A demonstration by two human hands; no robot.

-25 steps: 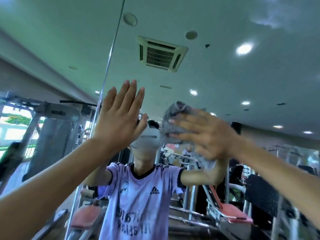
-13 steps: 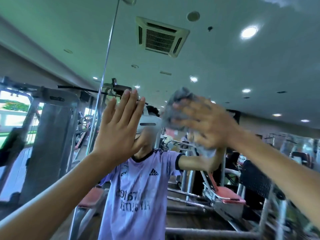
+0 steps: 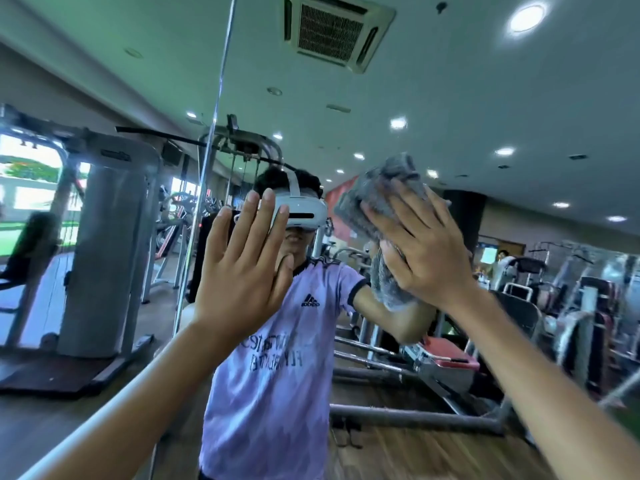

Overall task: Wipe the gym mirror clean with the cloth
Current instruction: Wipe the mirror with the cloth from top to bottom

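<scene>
- A crumpled grey cloth (image 3: 377, 199) sits right of centre in the frame, pressed against the gym mirror (image 3: 467, 98).
- The right hand (image 3: 426, 251) lies flat over the cloth, fingers straight and spread, not curled round it.
- The left hand (image 3: 242, 271), at centre, is raised palm-first toward the glass, fingers straight and together, holding nothing; whether it touches cannot be told.
- Between the hands, the mirror reflects a person in a lilac shirt (image 3: 277, 358) and a white headset (image 3: 301, 211).
- A vertical mirror seam (image 3: 216, 109) runs down left of centre.
- A grey weight machine (image 3: 107, 244) stands at left.
- A ceiling air vent (image 3: 334, 29) shows at the top.
</scene>
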